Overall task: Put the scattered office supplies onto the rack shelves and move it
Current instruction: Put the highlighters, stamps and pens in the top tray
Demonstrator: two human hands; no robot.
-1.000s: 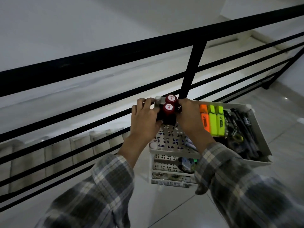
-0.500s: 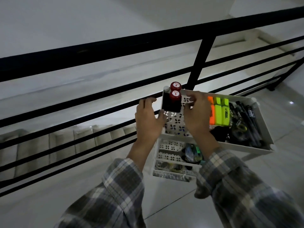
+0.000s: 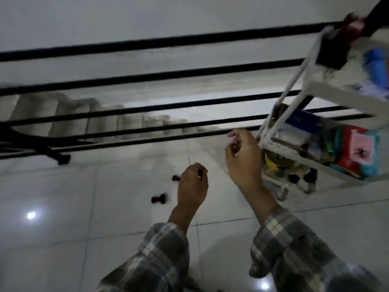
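**Two stamps left on the floor beside the loaded rack**

The white rack (image 3: 311,131) stands at about three o'clock from where the person crouches, its shelves crowded with coloured supplies (the picture is blurred there, so I can't name most of them). On the floor tiles (image 3: 84,207), two small dark-red stamps lie on their sides: one (image 3: 159,199) at nine o'clock of the left hand (image 3: 192,186), its long axis running roughly left-right, the other (image 3: 175,178) just beside the knuckles and partly hidden. The left hand is curled nearly closed, pinching something thin like a pin or needle that pokes up toward twelve. The right hand (image 3: 244,163) hangs loosely curled just beside the rack's corner post; whether it holds anything I cannot tell.

The stamps look light, hard and prone to roll, so I'd pinch each across its narrow waist.
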